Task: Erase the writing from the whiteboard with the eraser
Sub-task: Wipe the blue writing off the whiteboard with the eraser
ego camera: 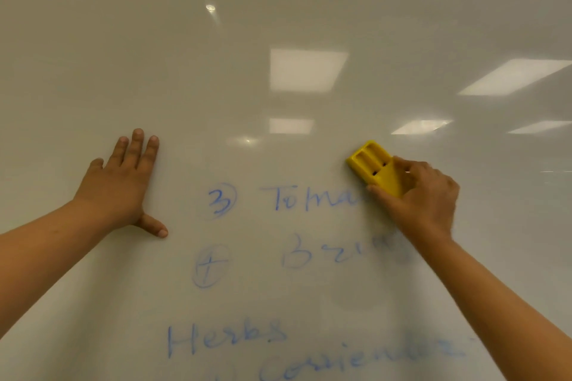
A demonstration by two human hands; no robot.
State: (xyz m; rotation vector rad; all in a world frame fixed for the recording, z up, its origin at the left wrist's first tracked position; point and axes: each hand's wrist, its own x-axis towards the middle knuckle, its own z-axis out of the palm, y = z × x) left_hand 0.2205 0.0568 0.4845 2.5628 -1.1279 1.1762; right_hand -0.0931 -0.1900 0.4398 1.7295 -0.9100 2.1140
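A yellow eraser is grasped in the grip of the right hand, with the fingers curled over its right end and the thumb against its lower edge; its ribbed back faces outward and its free end is tilted up and to the left. The eraser is pressed flat on the whiteboard, just above and to the right of the blue writing, where the end of the word beginning "Toma" is smeared beside the thumb. The right forearm is extended from the lower right corner up toward the board. The left hand is laid flat and released on the board, well apart from the eraser, with fingers spread upward and the thumb pointed to the right; nothing is held in it. Below the eraser, a circled 3 and 4, a smudged word beginning "B", and the word "Herbs" are seen. Above both hands the board is bare and wide, with ceiling lights reflected in it; no board edge is in view.
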